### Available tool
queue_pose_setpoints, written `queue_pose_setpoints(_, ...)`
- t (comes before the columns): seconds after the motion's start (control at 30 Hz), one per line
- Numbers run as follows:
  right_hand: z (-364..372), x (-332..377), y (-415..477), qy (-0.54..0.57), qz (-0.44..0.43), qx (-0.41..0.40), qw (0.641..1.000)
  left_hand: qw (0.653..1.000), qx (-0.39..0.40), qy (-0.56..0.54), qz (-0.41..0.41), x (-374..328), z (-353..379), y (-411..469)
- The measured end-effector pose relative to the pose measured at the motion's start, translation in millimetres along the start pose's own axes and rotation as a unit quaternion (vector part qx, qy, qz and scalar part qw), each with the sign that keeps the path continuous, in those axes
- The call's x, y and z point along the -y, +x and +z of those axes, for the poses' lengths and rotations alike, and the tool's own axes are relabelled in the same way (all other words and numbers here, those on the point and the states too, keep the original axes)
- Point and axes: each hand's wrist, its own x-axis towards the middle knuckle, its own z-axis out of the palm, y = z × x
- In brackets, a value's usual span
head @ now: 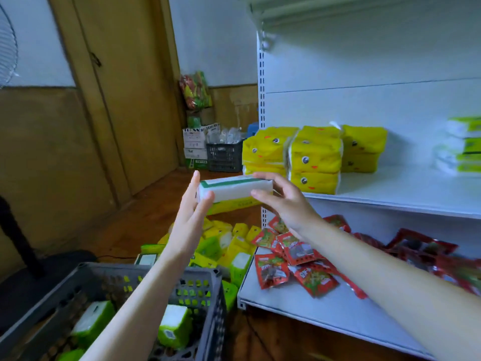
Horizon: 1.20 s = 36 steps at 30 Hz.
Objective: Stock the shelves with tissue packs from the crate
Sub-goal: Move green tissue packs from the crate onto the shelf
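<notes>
Both hands hold one tissue pack (235, 188) in the air just off the middle shelf's (406, 194) left front corner: the left hand (194, 204) cups its left end, fingers loosely spread, and the right hand (283, 198) pinches its right end. The pack is white with a green band. The grey crate (208, 306) below holds several green-and-white packs (175, 325).

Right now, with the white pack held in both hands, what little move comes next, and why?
Probably carry the tissue pack rightward onto the middle shelf. The left hand and right hand hold it by its ends, in the air just left of the shelf. The yellow packs fill the near corner, but bare shelf shows to their right.
</notes>
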Motion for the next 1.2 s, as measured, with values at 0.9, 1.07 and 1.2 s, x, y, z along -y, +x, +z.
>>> queue_pose_setpoints(0.9,-381.5,46.9,-96.8,-0.574,-0.069,-0.263,0.772,0.95,0.29,0.055,0.107,-108.5,426.7,74.4)
queue_pose_setpoints(1.07,-426.8,26.8,-112.9,-0.518,0.032,-0.25,0.817,0.933,0.32,0.145,0.081,-80.2,479.5,68.9)
queue_pose_setpoints(1.2,-460.7,26.1,-127.2,-0.472,0.121,-0.243,0.839,0.931,0.327,0.157,0.034,-67.5,503.8,70.0)
